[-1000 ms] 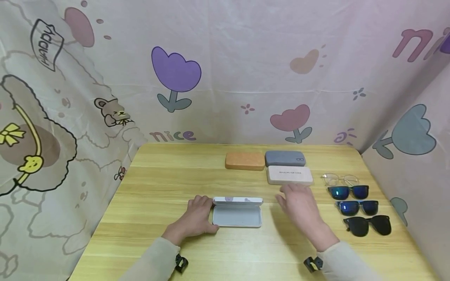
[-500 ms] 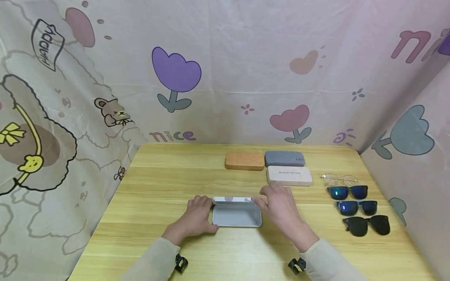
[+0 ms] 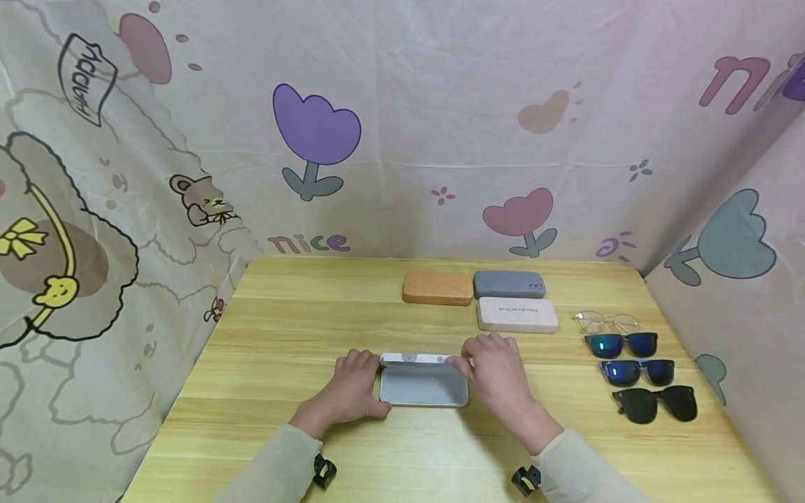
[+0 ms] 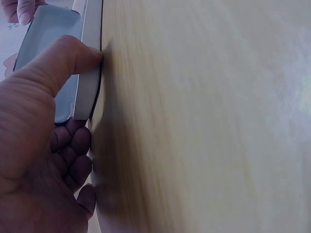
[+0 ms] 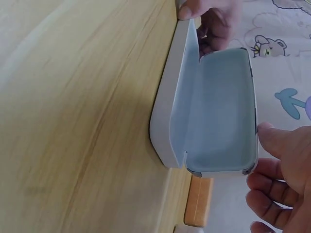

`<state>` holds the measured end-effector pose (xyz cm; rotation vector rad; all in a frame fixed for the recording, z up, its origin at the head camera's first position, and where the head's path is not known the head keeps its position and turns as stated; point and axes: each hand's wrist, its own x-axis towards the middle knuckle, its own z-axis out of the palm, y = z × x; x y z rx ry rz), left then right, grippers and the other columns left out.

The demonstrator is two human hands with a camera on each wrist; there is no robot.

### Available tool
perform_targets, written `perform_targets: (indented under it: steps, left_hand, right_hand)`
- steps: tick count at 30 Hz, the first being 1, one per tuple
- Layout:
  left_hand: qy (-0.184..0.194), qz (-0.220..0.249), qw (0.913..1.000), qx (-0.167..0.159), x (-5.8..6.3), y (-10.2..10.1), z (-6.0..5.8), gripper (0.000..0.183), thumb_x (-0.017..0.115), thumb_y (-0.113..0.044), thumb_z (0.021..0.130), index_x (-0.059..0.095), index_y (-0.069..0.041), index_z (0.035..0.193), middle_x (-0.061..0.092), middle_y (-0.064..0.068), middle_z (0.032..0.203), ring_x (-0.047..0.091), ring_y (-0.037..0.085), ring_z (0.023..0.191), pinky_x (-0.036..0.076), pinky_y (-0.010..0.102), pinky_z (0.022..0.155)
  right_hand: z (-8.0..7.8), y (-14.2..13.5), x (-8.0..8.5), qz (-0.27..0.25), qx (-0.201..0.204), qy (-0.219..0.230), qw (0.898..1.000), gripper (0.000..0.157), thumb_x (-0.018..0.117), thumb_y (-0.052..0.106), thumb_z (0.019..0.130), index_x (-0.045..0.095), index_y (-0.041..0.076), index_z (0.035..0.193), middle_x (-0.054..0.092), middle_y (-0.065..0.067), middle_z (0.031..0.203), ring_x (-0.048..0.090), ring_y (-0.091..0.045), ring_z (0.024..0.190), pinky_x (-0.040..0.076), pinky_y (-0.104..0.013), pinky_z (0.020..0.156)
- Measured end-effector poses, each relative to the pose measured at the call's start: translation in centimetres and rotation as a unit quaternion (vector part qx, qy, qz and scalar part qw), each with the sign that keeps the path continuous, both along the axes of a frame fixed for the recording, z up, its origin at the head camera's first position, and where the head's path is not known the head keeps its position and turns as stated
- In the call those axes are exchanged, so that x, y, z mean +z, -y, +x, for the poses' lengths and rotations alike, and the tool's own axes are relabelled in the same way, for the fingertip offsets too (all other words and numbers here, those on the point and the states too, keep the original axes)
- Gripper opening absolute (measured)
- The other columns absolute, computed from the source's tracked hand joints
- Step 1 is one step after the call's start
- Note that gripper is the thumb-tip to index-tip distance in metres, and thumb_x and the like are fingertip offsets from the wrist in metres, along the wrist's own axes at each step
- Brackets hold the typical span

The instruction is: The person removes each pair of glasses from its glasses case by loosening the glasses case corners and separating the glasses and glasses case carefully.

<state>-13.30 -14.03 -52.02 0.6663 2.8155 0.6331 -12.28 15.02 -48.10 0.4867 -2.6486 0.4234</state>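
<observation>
An opened glasses case lies on the table before me, its pale grey-blue lining showing and its white, flower-printed lid raised. My left hand holds the case by its left end. In the left wrist view, the thumb presses on the white front wall and the other fingers curl at the end. At the right end, my right hand grips the raised lid. Its thumb is on the lid's rim in the right wrist view, with curled fingers by the corner.
Behind the case stand three closed glasses cases: orange, blue-grey and white with lettering. At the right lie clear glasses and three sunglasses, two with blue lenses and one black. Printed cloth hangs around the table.
My right hand has come left from beside the white lettered case onto the opened case's lid. The left hand stays on the left end.
</observation>
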Motion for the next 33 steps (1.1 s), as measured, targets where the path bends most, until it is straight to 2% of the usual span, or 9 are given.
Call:
perform_targets:
  steps: [12, 19, 33]
  left_hand:
    - [-0.002, -0.002, 1.0000, 0.002, -0.02, -0.02, -0.08, 0.073, 0.086, -0.042, 0.073, 0.061, 0.001, 0.126, 0.062, 0.007, 0.118, 0.048, 0.029, 0.113, 0.035, 0.054, 0.102]
    - [-0.002, -0.004, 1.0000, 0.000, 0.17, -0.02, -0.01, 0.072, 0.087, -0.041, 0.073, 0.061, 0.001, 0.125, 0.061, 0.007, 0.117, 0.047, 0.028, 0.111, 0.035, 0.054, 0.103]
    - [0.001, -0.005, 1.0000, 0.000, 0.09, -0.01, -0.15, 0.071, 0.087, -0.041, 0.073, 0.061, 0.000, 0.125, 0.061, 0.006, 0.117, 0.047, 0.027, 0.110, 0.035, 0.053, 0.103]
  right_hand:
    - [0.18, 0.17, 0.07, 0.006, -0.003, 0.015, 1.000, 0.033, 0.087, 0.038, 0.084, 0.065, 0.015, 0.075, 0.058, 0.004, 0.072, 0.050, -0.019, 0.072, 0.038, -0.037, 0.073]
    - [0.48, 0.12, 0.05, 0.021, 0.014, -0.007, 1.000, 0.036, 0.088, 0.038, 0.083, 0.061, 0.017, 0.072, 0.057, 0.006, 0.071, 0.049, -0.016, 0.072, 0.037, -0.035, 0.072]
    - [0.70, -0.05, -0.46, 0.020, 0.029, -0.036, 0.999, 0.035, 0.089, 0.038, 0.081, 0.062, 0.017, 0.074, 0.058, 0.006, 0.071, 0.049, -0.015, 0.070, 0.035, -0.033, 0.070]
